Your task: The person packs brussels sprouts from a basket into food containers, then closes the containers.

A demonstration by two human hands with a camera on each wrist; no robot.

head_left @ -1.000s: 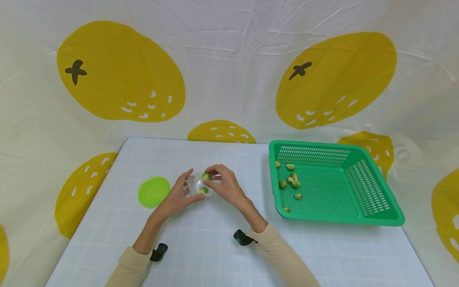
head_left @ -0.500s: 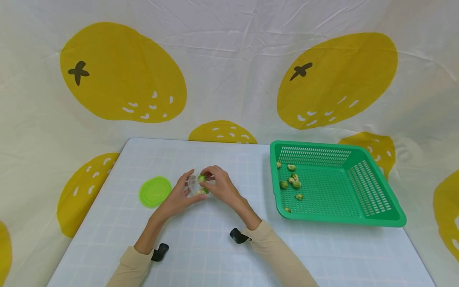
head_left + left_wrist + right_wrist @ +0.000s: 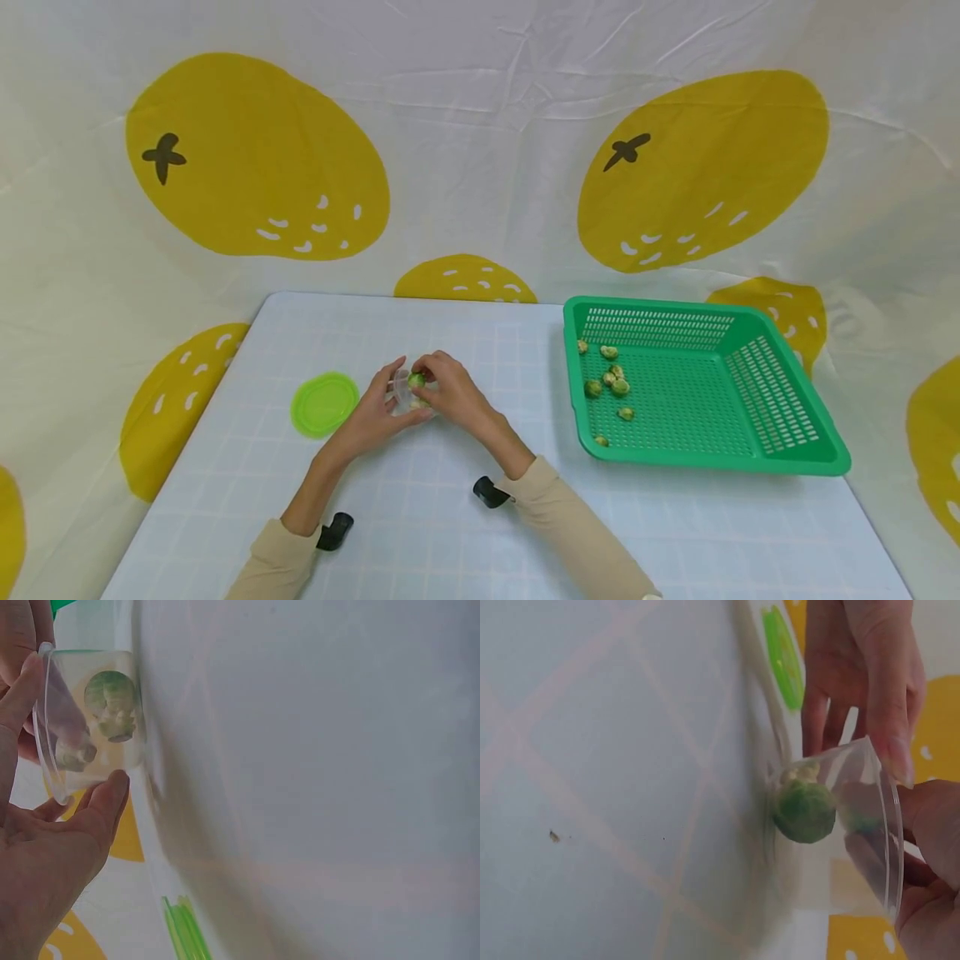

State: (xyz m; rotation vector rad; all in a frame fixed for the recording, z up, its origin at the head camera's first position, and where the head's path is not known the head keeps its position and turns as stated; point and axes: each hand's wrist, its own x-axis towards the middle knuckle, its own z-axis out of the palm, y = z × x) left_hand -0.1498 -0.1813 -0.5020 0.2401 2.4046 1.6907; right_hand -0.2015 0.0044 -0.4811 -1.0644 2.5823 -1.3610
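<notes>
My left hand (image 3: pixel 371 417) grips a small clear plastic container (image 3: pixel 847 892) round its sides, thumb on the near side. Inside it, at the bottom, lies a Brussels sprout (image 3: pixel 111 701), seen through the wall in both wrist views. My right hand (image 3: pixel 459 398) reaches in over the rim and pinches another Brussels sprout (image 3: pixel 416 380) between thumb and fingers. Through the container wall in the left wrist view, those fingertips and the held sprout (image 3: pixel 75 756) show below the rim. To the left of the container lies a round bright green lid (image 3: pixel 325 405).
A large green plastic basket (image 3: pixel 712 465) stands on the right of the table. Several Brussels sprouts (image 3: pixel 619 387) lie along its left side. A pale checked cloth (image 3: pixel 420 517) covers the table, and a curtain with yellow fruit prints hangs behind it.
My right hand has moved left and down, carrying the pinched Brussels sprout from above the rim into the container. The left hand keeps its grip in the same place.
</notes>
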